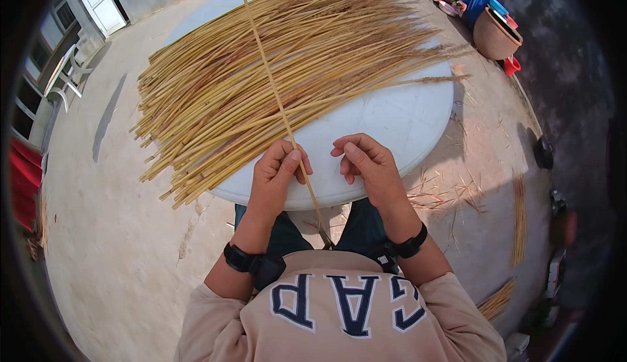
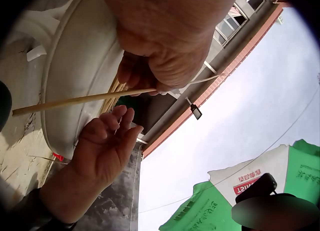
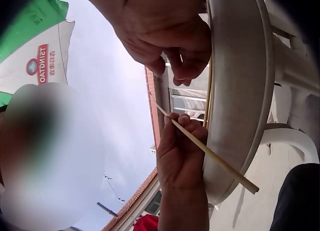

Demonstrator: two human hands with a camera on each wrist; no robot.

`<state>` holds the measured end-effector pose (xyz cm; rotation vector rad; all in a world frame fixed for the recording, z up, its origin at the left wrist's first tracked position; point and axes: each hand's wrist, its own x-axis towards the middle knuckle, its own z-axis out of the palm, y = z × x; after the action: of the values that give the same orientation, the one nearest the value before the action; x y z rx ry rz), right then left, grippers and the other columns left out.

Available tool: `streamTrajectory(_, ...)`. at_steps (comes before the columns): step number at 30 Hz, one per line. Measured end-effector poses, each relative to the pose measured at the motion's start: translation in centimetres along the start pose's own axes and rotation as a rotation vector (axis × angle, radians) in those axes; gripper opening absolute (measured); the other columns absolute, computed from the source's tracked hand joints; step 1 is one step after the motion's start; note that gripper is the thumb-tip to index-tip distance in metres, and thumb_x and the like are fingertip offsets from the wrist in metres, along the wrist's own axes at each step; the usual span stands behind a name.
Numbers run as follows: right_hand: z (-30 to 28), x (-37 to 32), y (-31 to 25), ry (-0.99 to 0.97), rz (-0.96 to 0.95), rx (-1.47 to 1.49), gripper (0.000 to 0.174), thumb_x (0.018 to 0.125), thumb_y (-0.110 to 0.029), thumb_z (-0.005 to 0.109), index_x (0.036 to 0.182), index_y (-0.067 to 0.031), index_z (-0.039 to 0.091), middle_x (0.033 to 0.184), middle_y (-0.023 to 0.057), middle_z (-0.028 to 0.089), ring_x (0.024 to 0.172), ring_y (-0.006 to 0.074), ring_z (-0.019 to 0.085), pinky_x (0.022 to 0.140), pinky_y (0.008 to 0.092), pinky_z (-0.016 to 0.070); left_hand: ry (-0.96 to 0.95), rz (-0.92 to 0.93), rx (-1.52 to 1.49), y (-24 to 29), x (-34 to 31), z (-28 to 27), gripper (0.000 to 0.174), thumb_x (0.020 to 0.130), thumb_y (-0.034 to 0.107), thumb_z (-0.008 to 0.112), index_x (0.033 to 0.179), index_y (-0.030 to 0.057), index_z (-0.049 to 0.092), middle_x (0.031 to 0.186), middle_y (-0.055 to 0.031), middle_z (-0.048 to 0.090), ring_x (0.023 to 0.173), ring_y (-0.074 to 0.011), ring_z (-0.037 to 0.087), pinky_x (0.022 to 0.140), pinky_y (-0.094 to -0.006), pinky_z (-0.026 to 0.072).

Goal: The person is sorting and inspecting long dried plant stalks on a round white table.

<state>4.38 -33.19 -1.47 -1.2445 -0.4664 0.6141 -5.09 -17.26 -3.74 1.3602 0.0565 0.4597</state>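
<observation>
My left hand [image 1: 292, 159] pinches one long thin yellow stalk [image 1: 277, 97] between thumb and fingers at the near edge of the round white table [image 1: 398, 140]. The stalk runs from the far side of the table, over the pile, down to my lap. My right hand [image 1: 349, 156] hovers just right of it with loosely curled fingers, holding nothing. A big fanned pile of yellow reed stalks [image 1: 235, 81] covers the table's left and far side. In the left wrist view the left hand [image 2: 150, 88] grips the stalk [image 2: 75, 101] above the relaxed right hand [image 2: 112, 133]. The right wrist view shows that grip [image 3: 182, 123] too.
A clay pot [image 1: 494, 34], a blue container [image 1: 480, 0] and a red cup [image 1: 511, 65] stand on the ground at the far right. Loose stalks [image 1: 519, 218] and straw litter lie right of the table. A white chair [image 1: 68, 71] stands far left. A green-and-white umbrella [image 2: 280, 181] is overhead.
</observation>
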Motion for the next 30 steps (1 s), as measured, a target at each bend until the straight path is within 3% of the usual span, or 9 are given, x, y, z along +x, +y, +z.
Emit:
streamTrajectory(5, 1.6, 1.3, 0.6, -0.078, -0.091, -0.16, 0.024, 0.088, -0.019, 0.055, 0.103, -0.0005, 0.058, 0.084, 0.0038, 0.06, 0.061, 0.0046, 0.049, 0.05, 0.0173, 0.0392, -0.023, -0.075, 0.092, 1.0, -0.1, 0.8, 0.018, 0.092, 0.018, 0.049, 0.085, 0.0028, 0.054, 0.062, -0.0001, 0.052, 0.056, -0.0049, 0.044, 0.053, -0.0183, 0.0374)
streamTrajectory(7, 1.2, 1.7, 0.7, -0.093, -0.091, -0.162, 0.022, 0.088, -0.016, 0.054, 0.103, -0.0007, 0.058, 0.087, 0.0053, 0.06, 0.06, 0.0046, 0.049, 0.05, 0.0173, 0.0392, -0.127, -0.2, 0.179, 1.4, 0.1, 0.8, 0.015, 0.09, 0.017, 0.051, 0.084, 0.0039, 0.054, 0.06, 0.0018, 0.051, 0.054, -0.0042, 0.042, 0.05, -0.019, 0.0351)
streamTrajectory(13, 0.7, 1.7, 0.9, 0.009, -0.05, 0.095, 0.016, 0.087, -0.017, 0.054, 0.092, -0.0015, 0.055, 0.076, 0.0051, 0.059, 0.051, 0.0048, 0.046, 0.045, 0.0184, 0.0364, -0.334, -0.237, 0.572, 3.4, 0.1, 0.9, 0.01, 0.086, 0.011, 0.056, 0.084, 0.0015, 0.058, 0.061, 0.0007, 0.053, 0.054, -0.0073, 0.043, 0.049, -0.0232, 0.0343)
streamTrajectory(15, 0.6, 1.7, 0.9, -0.002, -0.039, 0.15, 0.012, 0.088, -0.014, 0.053, 0.087, -0.0022, 0.054, 0.075, 0.0064, 0.059, 0.051, 0.0063, 0.049, 0.044, 0.0196, 0.0381, -0.373, -0.1, 0.86, 4.1, 0.0, 0.6, 0.008, 0.083, 0.008, 0.058, 0.087, 0.0022, 0.059, 0.064, -0.0042, 0.056, 0.056, -0.0118, 0.048, 0.052, -0.0246, 0.0377)
streamTrajectory(19, 0.3, 1.8, 1.2, 0.049, -0.047, 0.247, 0.015, 0.089, -0.016, 0.052, 0.089, -0.0014, 0.053, 0.077, 0.0075, 0.058, 0.056, 0.0099, 0.055, 0.047, 0.0229, 0.0462, -0.377, -0.089, 0.896, 6.4, -0.2, -1.1, 0.013, 0.079, 0.006, 0.061, 0.092, 0.003, 0.06, 0.07, -0.0081, 0.059, 0.06, -0.0168, 0.052, 0.057, -0.0266, 0.0419)
streamTrajectory(21, 0.2, 1.8, 1.3, 0.089, -0.056, 0.283, 0.016, 0.09, -0.017, 0.051, 0.09, -0.0011, 0.052, 0.077, 0.008, 0.058, 0.058, 0.0113, 0.057, 0.049, 0.0243, 0.049, -0.197, -0.038, 0.98, 7.9, -0.1, -2.0, 0.018, 0.077, 0.006, 0.063, 0.095, 0.0037, 0.061, 0.078, -0.0101, 0.06, 0.065, -0.0195, 0.055, 0.061, -0.0283, 0.0443)
streamTrajectory(25, 0.3, 1.9, 1.2, 0.097, -0.037, 0.32, 0.02, 0.091, -0.019, 0.049, 0.097, 0.0005, 0.048, 0.08, 0.0105, 0.057, 0.061, 0.0138, 0.059, 0.051, 0.0257, 0.0519, -0.124, 0.161, 1.223, 8.7, 1.4, -4.3, 0.023, 0.076, 0.005, 0.063, 0.099, 0.0035, 0.06, 0.086, -0.011, 0.06, 0.078, -0.0249, 0.056, 0.069, -0.0322, 0.0453)
streamTrajectory(27, 0.5, 2.0, 1.0, 0.12, -0.025, 0.304, 0.024, 0.09, -0.015, 0.049, 0.104, 0.0031, 0.042, 0.079, 0.012, 0.055, 0.06, 0.0149, 0.059, 0.052, 0.0266, 0.0528, -0.111, 0.367, 1.485, 8.2, 2.6, -5.5, 0.027, 0.075, 0.004, 0.061, 0.102, 0.003, 0.058, 0.092, -0.0123, 0.06, 0.09, -0.0291, 0.054, 0.075, -0.0356, 0.0443)
streamTrajectory(30, 0.9, 2.3, 1.0, 0.192, -0.039, 0.264, 0.031, 0.088, -0.01, 0.051, 0.11, 0.0059, 0.035, 0.077, 0.0132, 0.054, 0.059, 0.0158, 0.059, 0.051, 0.0279, 0.0534, -0.179, 0.352, 1.573, 7.1, 3.6, -6.8, 0.03, 0.073, 0.003, 0.06, 0.103, 0.0036, 0.057, 0.09, -0.012, 0.06, 0.089, -0.0313, 0.051, 0.076, -0.0387, 0.0429)
